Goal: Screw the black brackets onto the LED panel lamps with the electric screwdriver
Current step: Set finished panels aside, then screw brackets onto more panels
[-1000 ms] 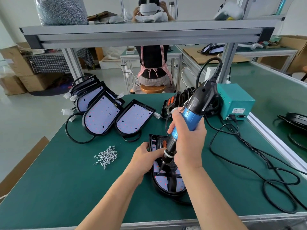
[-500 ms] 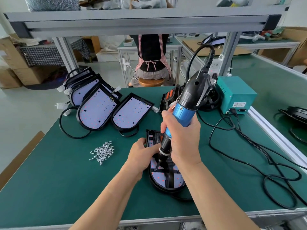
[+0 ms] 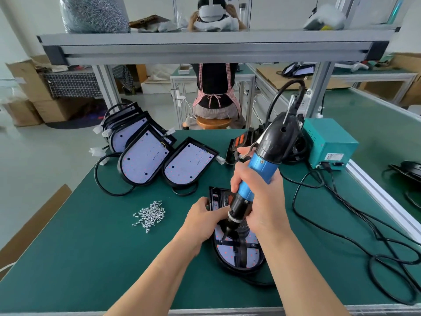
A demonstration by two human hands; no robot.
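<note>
Right hand (image 3: 265, 201): grip closed round the blue barrel of the electric screwdriver (image 3: 262, 169), with the tool tilted, its top leaning far-right and its bit down on the black bracket (image 3: 241, 252). The bracket lies across the LED panel lamp (image 3: 251, 256), which sits face-up at near centre of the worktop (image 3: 91, 258). Left hand (image 3: 202, 222): grip closed on the lamp's left rim just beside the bit, judged to brace the lamp against the driver's twist. Whether its fingertips also steady a screw cannot be told, as the tip is hidden by the chuck and hand. Loose screws (image 3: 149, 215) lie in a heap to the left, within the left hand's reach. Unfitted lamps (image 3: 145, 160) are stacked at far left, well apart. The teal power box (image 3: 328, 144) stands far right, and its black cable (image 3: 341, 201) loops across the right of the worktop. The cable could drag on the tool, but nothing blocks the lamp itself.
</note>
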